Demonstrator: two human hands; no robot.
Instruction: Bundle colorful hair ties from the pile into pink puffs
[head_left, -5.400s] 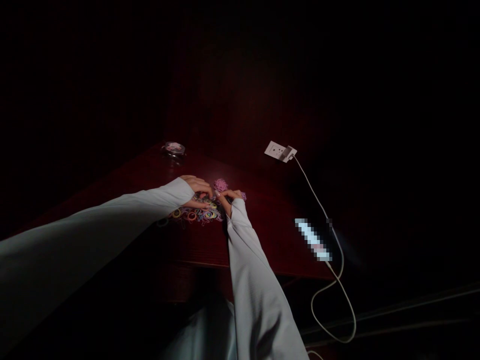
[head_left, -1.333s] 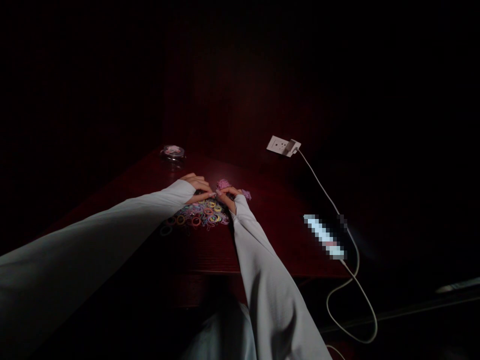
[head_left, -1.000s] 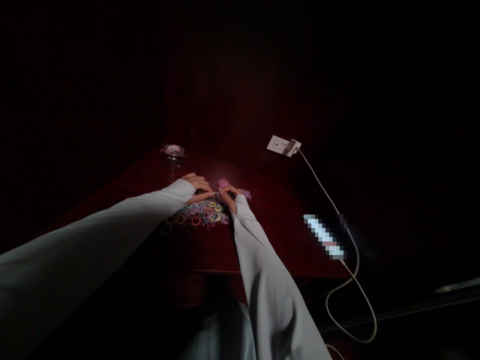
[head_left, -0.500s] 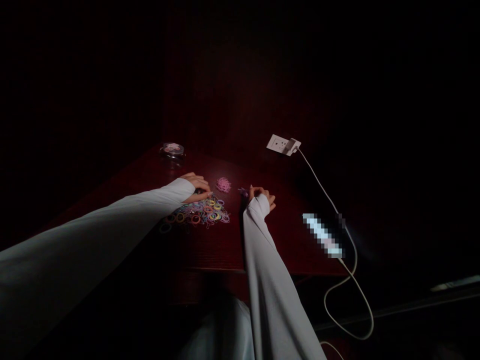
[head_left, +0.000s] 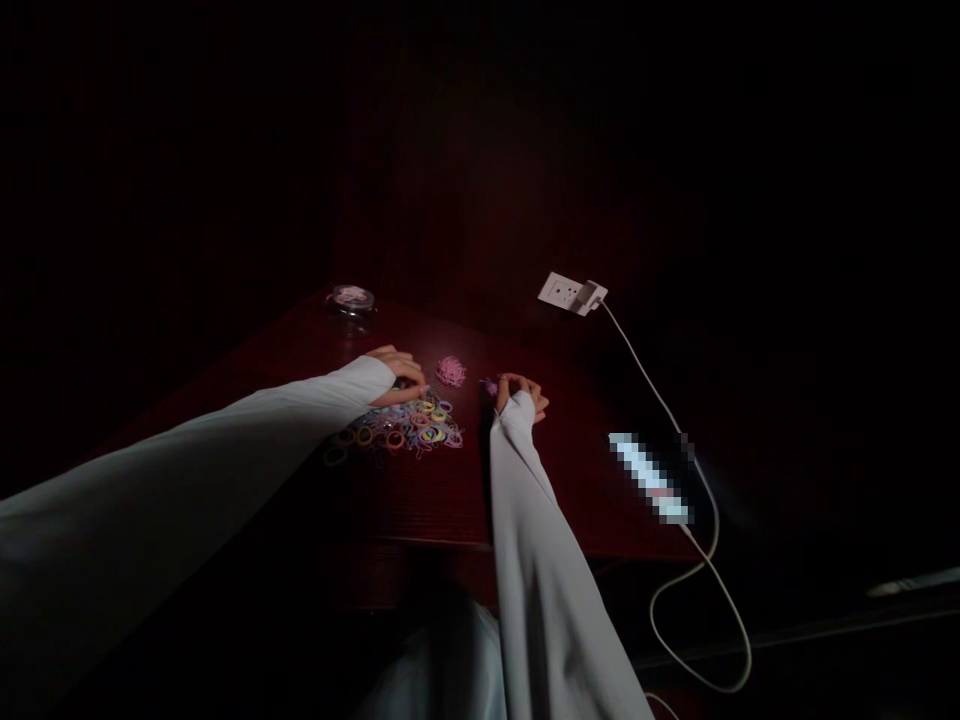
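1. Right hand (head_left: 520,396) bunched beside purple bands (head_left: 490,387), likely placing; grip unclear.
2. Left hand (head_left: 401,374) curled over mixed bands (head_left: 414,428); hold unclear.
3. Pink bands (head_left: 451,372) lie between hands; the next move likely calls for delicate release.

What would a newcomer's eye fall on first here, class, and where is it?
Probably the pale sleeves, stark against the dark, leading to the left hand at the multicoloured bands and the right hand at a small purple clump. Between the hands, slightly beyond them, sits a pink heap. The bright pixelated patch at the table's right side also stands out.
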